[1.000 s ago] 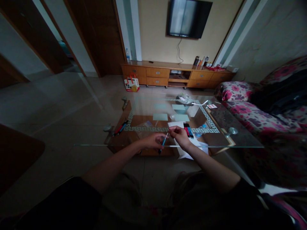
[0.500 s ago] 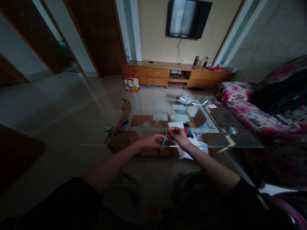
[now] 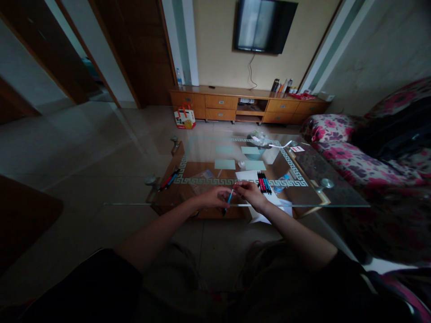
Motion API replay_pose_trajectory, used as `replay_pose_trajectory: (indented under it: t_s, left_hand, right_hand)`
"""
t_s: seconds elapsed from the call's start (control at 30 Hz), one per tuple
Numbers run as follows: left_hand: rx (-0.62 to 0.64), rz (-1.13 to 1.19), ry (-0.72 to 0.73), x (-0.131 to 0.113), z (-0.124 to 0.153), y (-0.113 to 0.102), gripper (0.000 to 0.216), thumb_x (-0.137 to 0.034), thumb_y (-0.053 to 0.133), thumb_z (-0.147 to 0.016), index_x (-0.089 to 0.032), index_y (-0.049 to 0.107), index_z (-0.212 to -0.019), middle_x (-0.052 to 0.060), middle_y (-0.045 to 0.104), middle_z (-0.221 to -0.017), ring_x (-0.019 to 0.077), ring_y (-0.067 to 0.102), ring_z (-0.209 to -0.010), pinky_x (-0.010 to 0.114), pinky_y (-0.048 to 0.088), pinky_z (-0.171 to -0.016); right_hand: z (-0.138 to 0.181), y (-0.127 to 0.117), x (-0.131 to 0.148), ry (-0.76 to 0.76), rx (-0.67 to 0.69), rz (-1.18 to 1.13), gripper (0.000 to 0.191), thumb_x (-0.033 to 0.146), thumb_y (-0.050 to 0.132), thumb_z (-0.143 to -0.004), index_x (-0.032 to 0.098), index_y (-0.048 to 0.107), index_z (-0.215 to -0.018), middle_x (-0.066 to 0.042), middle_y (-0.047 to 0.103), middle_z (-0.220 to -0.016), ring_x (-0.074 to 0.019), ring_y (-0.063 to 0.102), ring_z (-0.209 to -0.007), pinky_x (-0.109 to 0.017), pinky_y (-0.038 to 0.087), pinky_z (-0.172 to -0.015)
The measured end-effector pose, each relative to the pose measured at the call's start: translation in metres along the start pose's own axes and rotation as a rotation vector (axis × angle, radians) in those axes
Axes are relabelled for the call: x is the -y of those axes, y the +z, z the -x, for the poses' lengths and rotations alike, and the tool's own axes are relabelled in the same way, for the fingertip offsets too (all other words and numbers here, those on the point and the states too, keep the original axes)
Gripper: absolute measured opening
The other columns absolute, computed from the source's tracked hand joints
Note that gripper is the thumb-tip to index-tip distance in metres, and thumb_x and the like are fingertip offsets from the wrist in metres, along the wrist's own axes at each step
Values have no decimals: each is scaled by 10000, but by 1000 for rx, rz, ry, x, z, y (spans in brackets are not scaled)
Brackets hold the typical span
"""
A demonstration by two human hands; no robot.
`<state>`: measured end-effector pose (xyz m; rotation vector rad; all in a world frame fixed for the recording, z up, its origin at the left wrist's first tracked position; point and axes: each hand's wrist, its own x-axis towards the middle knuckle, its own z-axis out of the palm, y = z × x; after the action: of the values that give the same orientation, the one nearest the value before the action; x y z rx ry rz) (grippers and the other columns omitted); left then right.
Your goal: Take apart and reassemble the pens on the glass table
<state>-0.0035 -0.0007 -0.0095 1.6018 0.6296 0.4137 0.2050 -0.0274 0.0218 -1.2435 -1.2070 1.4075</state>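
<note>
Over the near edge of the glass table [image 3: 202, 204], my left hand [image 3: 216, 197] grips a blue pen [image 3: 230, 198] that slants upward, its dark end low and a thin pale part on top. My right hand [image 3: 249, 194] is closed in a pinch at the pen's upper end. What its fingertips hold is too small to make out. Just right of that hand, several red, blue and black pens [image 3: 264, 183] lie side by side on white paper [image 3: 247, 175].
More red and blue pens [image 3: 169, 179] lie at the table's left. A bowl with a plastic bag [image 3: 258, 139] and a card [image 3: 297, 149] sit toward the back. Beneath the glass is a bottle [image 3: 282, 184]. A flowered sofa [image 3: 350, 152] stands on the right.
My right hand has come down slightly, and its fingertips are now closer around the pen's upper end. My left hand has barely moved and still holds the pen.
</note>
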Motion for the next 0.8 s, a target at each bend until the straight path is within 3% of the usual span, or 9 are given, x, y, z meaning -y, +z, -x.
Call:
replay_pose_trajectory:
  t_s: [0.37,0.8]
  left_hand:
    - [-24,-23,6,3,0,-1,605,-273,792,-712,-171,566,-1265,13,642,-834,126,624,-691,235,512,-610]
    - [-56,17,-33,-4,2,2,606,-307,811,-695,-166,572,-1233,0,617,-816,125,624,-665,230,525,-570]
  right_hand:
    - [1,0,2,-29,72,65,359,492,748,-683,163,666,-801,22,609,-657,-89,450,-548,-234,333,-522]
    - [-2,0,-4,-91,67,91,348,465,727,-700,159,673,-857,-3,648,-737,-108,516,-622,-248,403,-595]
